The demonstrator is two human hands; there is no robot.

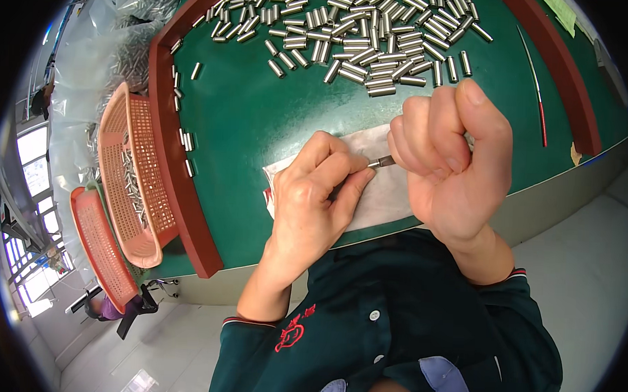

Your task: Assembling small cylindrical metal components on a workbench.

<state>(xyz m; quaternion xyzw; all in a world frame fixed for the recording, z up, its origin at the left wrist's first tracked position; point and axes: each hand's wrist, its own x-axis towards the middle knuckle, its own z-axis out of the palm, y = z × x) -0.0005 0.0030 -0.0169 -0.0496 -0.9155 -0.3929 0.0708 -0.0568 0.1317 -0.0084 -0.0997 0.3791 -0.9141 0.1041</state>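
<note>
My left hand (316,189) is closed, with thumb and forefinger pinching a small shiny metal cylinder (374,163). Only the cylinder's end shows past the fingertips. Facing it, my right hand (454,156) is curled into a fist around a slim tool. The tool's dark metal tip (387,160) points left and meets the cylinder's end; its handle is hidden inside the fist. Below both hands a pale cloth (390,199) lies along the table's near edge. Farther back, many similar metal cylinders (381,60) are spread in a loose pile.
Dark red wooden rails (183,184) border the green tabletop (240,117) at left and right. On the right lies a thin tool with a red handle (543,124). Pink plastic baskets (158,190), one holding small metal parts, stand left, beside clear bags (90,71). Some cylinders line the left rail.
</note>
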